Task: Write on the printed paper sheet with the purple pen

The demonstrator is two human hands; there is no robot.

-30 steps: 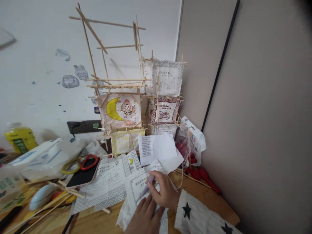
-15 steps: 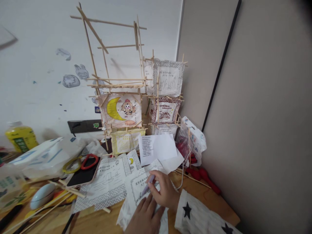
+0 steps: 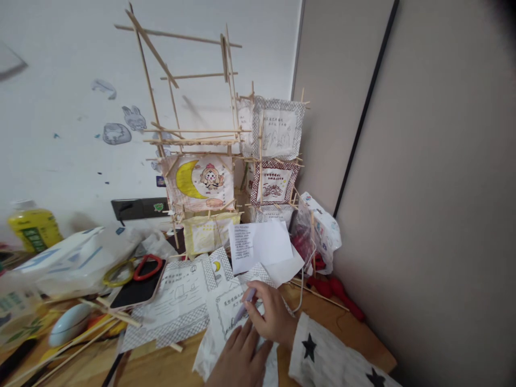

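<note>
My right hand (image 3: 272, 314) is closed around a light purple pen (image 3: 245, 305), whose tip rests on a white sheet with writing and a drawn wavy border (image 3: 226, 294). Flat on the lower part of that sheet lies my left hand (image 3: 239, 357), fingers stretched out and close to the pen tip. Dark drawn lines show beside the tip, partly covered by the fingers. Left of this sheet is another paper (image 3: 181, 293) with drawn boats, written lines and a cross-hatched border. A handwritten page (image 3: 262, 247) stands behind, leaning at the foot of a stick frame.
The wooden stick frame (image 3: 201, 130) with decorated paper panels (image 3: 201, 183) rises at the back. Scissors (image 3: 148, 267) lie on a black phone (image 3: 139, 290). Loose sticks (image 3: 116, 312), a pale blue oval object (image 3: 70, 324), a yellow bottle (image 3: 35, 228) and plastic bags (image 3: 318, 231) surround the papers.
Almost nothing differs. My right hand and the pen have shifted very slightly on the sheet; my left hand stays flat in place.
</note>
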